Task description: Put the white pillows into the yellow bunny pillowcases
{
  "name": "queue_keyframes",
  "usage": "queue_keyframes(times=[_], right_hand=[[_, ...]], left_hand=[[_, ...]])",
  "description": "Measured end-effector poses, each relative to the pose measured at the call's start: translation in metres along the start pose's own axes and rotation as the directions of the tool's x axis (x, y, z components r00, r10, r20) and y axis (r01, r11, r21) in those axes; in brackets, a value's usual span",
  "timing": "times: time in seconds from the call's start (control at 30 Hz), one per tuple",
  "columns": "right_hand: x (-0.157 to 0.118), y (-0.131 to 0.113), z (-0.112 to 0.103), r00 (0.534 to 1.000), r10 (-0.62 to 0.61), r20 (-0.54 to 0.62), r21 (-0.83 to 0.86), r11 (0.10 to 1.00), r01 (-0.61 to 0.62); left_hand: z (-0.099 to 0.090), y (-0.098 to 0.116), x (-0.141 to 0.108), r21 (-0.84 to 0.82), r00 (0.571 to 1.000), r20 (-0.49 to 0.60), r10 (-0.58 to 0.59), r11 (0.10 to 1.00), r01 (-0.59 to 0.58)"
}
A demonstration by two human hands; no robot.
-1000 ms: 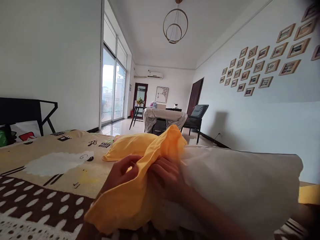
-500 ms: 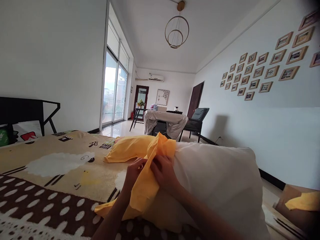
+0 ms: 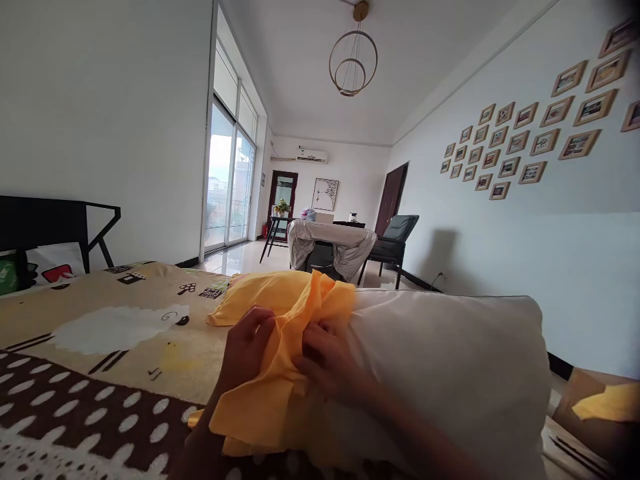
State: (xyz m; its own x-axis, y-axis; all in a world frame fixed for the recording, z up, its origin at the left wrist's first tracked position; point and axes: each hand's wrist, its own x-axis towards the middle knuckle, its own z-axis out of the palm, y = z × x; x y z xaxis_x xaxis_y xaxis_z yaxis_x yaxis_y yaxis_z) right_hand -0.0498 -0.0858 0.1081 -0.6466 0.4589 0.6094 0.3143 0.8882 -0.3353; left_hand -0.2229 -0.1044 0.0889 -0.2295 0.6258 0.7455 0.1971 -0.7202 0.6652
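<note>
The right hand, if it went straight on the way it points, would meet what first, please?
The right hand would first meet the yellow cloth just ahead; beyond that, probably the left hand, though depth is unclear.

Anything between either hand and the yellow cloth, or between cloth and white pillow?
Nothing visible. The left hand and right hand touch the yellow cloth, which lies against the white pillow; inside the folds is hidden.

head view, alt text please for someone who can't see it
A person's left hand and right hand grip yellow fabric at one end of a white pillow, over a sheep-patterned blanket, with a yellow pillow just beyond.
</note>
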Motion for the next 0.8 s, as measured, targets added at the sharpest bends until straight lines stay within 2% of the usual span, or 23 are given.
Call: queue_keyframes(times=[0.07,0.13,0.2,0.27,0.3,0.33,0.4,0.43,0.47,0.53,0.63,0.8], right_hand=[[0.0,-0.003,-0.001,0.998,-0.02,0.061,0.026,1.0,0.018],[0.0,-0.003,-0.003,0.997,-0.02,0.069,0.044,0.999,0.017],[0.0,0.0,-0.003,1.0,0.004,0.012,0.067,0.998,-0.005],[0.0,0.004,-0.003,0.996,0.059,-0.074,0.102,0.993,-0.051],[0.0,0.007,-0.002,0.989,0.092,-0.113,0.129,0.989,-0.077],[0.001,0.01,-0.001,0.981,0.125,-0.145,0.159,0.982,-0.102],[0.004,0.015,0.001,0.965,0.178,-0.193,0.213,0.967,-0.136],[0.005,0.017,0.001,0.958,0.192,-0.214,0.232,0.962,-0.142],[0.006,0.019,0.002,0.953,0.197,-0.229,0.241,0.96,-0.141],[0.007,0.021,0.0,0.954,0.176,-0.244,0.225,0.967,-0.121],[0.006,0.019,-0.003,0.971,0.08,-0.225,0.147,0.988,-0.047],[0.003,0.013,-0.011,0.984,-0.077,-0.159,-0.045,0.996,0.071]], left_hand=[[0.011,-0.008,-0.002,-0.045,1.0,0.018,-0.006,0.999,0.007],[0.021,-0.013,-0.005,-0.015,1.0,-0.006,-0.01,1.0,0.01],[0.025,-0.013,-0.007,0.131,0.991,-0.12,0.063,0.99,-0.047],[0.022,-0.009,-0.008,0.289,0.958,-0.212,0.195,0.949,-0.129],[0.02,-0.007,-0.009,0.326,0.953,-0.191,0.236,0.931,-0.165],[0.017,-0.006,-0.009,0.326,0.964,-0.115,0.24,0.926,-0.191],[0.014,-0.005,-0.008,0.274,0.977,0.097,0.188,0.939,-0.207],[0.015,-0.007,-0.008,0.25,0.973,0.165,0.159,0.948,-0.197],[0.017,-0.009,-0.009,0.238,0.973,0.187,0.139,0.954,-0.182],[0.024,-0.014,-0.01,0.246,0.984,0.129,0.12,0.958,-0.149],[0.036,-0.02,-0.013,0.287,0.996,0.052,0.078,0.954,-0.09],[0.035,-0.015,-0.009,0.278,0.998,0.041,-0.051,0.96,0.037]])
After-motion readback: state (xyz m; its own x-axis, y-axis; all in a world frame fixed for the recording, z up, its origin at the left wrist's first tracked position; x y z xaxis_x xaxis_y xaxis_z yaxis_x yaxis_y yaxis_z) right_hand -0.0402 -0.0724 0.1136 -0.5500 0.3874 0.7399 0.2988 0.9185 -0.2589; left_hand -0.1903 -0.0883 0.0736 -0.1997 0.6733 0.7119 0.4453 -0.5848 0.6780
